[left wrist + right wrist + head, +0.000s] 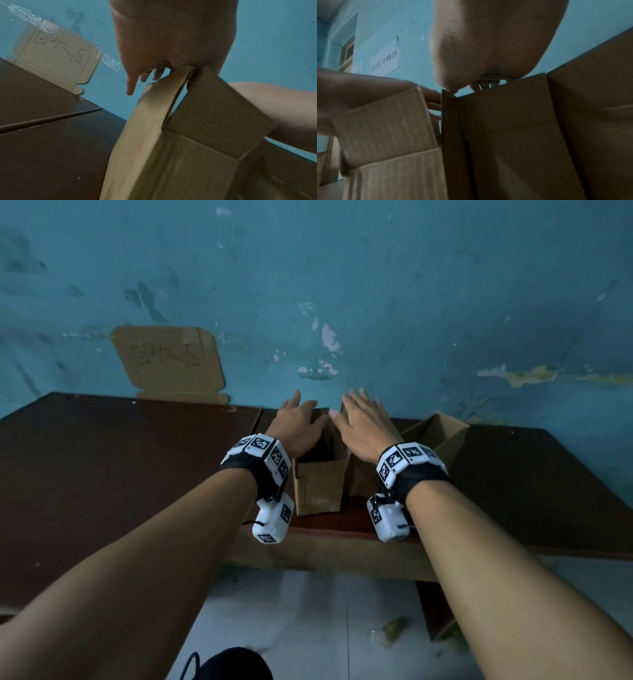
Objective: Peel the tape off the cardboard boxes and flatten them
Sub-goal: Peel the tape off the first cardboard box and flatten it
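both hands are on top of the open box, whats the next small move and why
Probably press the two sides of the open box toward each other to start collapsing it. Its flaps stand up, no tape shows on it, and the left hand and right hand already rest with straight fingers on opposite top edges.

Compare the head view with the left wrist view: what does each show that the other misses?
Head only: the second box, open, to the right on the table, the right hand and the floor. Left wrist only: clear tape fixing the sign to the wall. Both: left hand on the open box.
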